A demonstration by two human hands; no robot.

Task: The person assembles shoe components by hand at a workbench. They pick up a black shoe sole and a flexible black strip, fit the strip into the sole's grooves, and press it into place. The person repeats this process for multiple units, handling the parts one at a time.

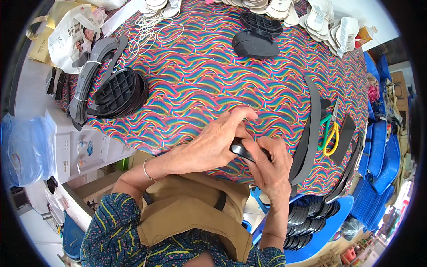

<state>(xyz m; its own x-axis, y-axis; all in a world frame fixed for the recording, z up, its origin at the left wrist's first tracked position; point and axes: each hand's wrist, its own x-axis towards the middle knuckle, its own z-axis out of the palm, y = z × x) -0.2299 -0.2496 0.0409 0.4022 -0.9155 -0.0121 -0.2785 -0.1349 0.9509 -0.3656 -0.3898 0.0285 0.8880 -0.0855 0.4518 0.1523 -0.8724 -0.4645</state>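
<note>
Close to the table's front edge, my left hand (221,140) and my right hand (270,167) meet around a small black glossy piece (240,150). Most of it is hidden by my fingers, so its full shape cannot be made out. The left fingers curl over its far side, and the right thumb and fingers pinch its right end. To the right of my hands lie long dark grey curved strips (310,133). Beyond them is a pair of scissors (330,129) with one green and one yellow handle loop.
Stacked black shoe soles (120,95) and bundled grey strips (86,84) lie on the left. Two more soles (255,44) sit farther back, with white insole-shaped pieces (318,22) along the far edge. Tangled white cord (149,33) lies back left. A blue tray (329,231) of black pieces stands below right.
</note>
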